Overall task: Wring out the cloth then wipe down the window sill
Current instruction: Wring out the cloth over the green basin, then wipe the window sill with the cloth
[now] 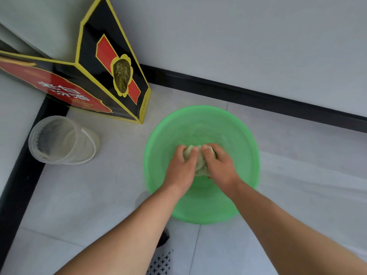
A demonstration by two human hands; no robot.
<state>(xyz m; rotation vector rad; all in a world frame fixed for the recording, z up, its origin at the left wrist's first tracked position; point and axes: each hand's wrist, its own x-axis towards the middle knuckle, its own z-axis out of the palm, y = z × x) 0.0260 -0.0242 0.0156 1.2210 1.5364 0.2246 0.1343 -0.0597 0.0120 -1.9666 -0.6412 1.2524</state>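
**Cloth squeezed over the green basin**

The cloth (199, 161) is a pale bunched lump in the middle of the frame, over the green basin (234, 135). The left hand (181, 167) and right hand (219, 165) are both closed tight around it, so most of it is hidden. A clear plastic tub (59, 139) lies at the left. The black, red and yellow box (103, 62) at the upper left is cut off.

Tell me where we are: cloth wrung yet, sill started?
Nothing looks finished yet. In hand: the left hand and right hand both grip the bunched cloth over the green basin, so wringing is underway. Left: finish the wringing, then wipe the window sill, which is not in view.
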